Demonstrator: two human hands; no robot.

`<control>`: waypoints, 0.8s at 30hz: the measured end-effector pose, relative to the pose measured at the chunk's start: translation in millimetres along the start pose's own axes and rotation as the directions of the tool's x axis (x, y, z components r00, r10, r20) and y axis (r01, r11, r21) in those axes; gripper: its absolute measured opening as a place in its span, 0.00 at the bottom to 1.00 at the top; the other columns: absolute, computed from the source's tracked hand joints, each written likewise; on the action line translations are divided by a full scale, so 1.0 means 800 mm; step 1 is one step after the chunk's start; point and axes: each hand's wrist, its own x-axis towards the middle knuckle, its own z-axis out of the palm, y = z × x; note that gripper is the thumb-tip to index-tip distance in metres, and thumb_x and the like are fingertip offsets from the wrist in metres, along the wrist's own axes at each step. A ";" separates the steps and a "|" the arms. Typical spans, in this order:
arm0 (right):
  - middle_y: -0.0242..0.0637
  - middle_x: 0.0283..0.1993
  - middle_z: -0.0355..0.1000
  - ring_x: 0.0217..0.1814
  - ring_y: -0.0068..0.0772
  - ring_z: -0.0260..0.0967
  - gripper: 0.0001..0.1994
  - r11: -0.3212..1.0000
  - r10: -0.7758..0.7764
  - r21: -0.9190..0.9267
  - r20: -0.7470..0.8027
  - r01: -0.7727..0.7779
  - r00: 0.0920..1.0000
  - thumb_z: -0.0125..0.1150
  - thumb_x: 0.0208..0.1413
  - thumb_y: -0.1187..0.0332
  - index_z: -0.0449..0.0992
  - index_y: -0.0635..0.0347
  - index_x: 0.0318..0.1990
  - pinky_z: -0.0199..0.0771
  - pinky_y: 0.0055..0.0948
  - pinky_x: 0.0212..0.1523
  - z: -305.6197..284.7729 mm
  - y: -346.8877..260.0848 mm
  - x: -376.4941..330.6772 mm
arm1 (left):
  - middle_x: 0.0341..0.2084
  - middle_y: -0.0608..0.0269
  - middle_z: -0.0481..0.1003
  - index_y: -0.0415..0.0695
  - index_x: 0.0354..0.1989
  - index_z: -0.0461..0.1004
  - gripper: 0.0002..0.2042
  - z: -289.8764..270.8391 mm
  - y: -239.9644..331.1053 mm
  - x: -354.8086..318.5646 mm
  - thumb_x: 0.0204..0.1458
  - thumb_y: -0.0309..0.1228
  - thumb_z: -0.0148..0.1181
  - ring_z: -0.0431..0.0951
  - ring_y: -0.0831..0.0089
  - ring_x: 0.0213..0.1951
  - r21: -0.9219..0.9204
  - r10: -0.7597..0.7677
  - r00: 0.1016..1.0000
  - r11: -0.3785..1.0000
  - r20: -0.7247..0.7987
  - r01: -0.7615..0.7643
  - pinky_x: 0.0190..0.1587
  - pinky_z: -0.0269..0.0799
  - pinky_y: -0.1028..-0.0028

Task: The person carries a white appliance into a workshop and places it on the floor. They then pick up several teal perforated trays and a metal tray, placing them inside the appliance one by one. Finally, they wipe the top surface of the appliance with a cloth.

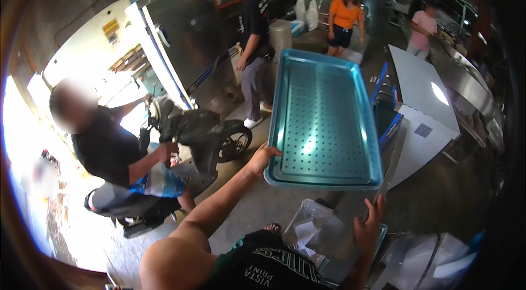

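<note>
A blue-green rectangular tray [323, 120] with a raised rim and rows of small holes is held up in front of me, tilted so its inside faces me. My left hand [262, 161] grips its lower left corner, thumb over the rim and the other fingers mostly hidden behind. Just below the tray's lower right corner, my right hand [369, 225] is raised with fingers apart, seemingly off the tray. Under that hand, clear plastic wrapping [312, 227] with white papers lies low down, and a green-blue tray edge [382, 233] shows beside my right forearm.
A person on a scooter [192, 136] is close on my left. Another person [252, 43] in black walks behind it. People in orange [345, 19] and pink [422, 30] stand farther off. A large pale panelled unit [424, 125] stands right of the tray; plastic-wrapped items [422, 260] lie lower right.
</note>
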 end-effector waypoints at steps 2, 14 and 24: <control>0.58 0.79 0.42 0.83 0.60 0.32 0.30 0.999 0.038 0.029 -0.004 -0.038 0.999 0.62 0.48 0.71 0.70 0.61 0.63 0.37 0.54 0.78 0.001 -0.009 0.011 | 0.39 0.57 0.76 0.37 0.57 0.69 0.21 -0.026 -0.003 0.030 0.51 0.22 0.54 0.79 0.66 0.42 0.076 -0.130 0.992 0.989 -0.012 0.130 0.47 0.79 0.65; 0.52 0.80 0.43 0.84 0.54 0.33 0.32 0.987 0.152 0.059 0.008 -0.152 0.988 0.65 0.44 0.78 0.72 0.55 0.63 0.41 0.49 0.78 -0.008 -0.027 0.051 | 0.35 0.51 0.77 0.37 0.51 0.71 0.18 -0.128 -0.111 0.208 0.50 0.28 0.55 0.81 0.55 0.33 0.077 -0.328 0.942 0.943 0.068 0.323 0.37 0.81 0.52; 0.60 0.80 0.36 0.83 0.61 0.33 0.44 0.930 0.365 -0.052 0.017 -0.363 0.931 0.62 0.49 0.78 0.46 0.64 0.75 0.40 0.48 0.79 -0.005 -0.058 0.067 | 0.40 0.49 0.76 0.30 0.52 0.69 0.21 -0.101 -0.166 0.394 0.50 0.27 0.56 0.79 0.56 0.39 0.043 -0.475 0.876 0.880 0.085 0.473 0.43 0.80 0.56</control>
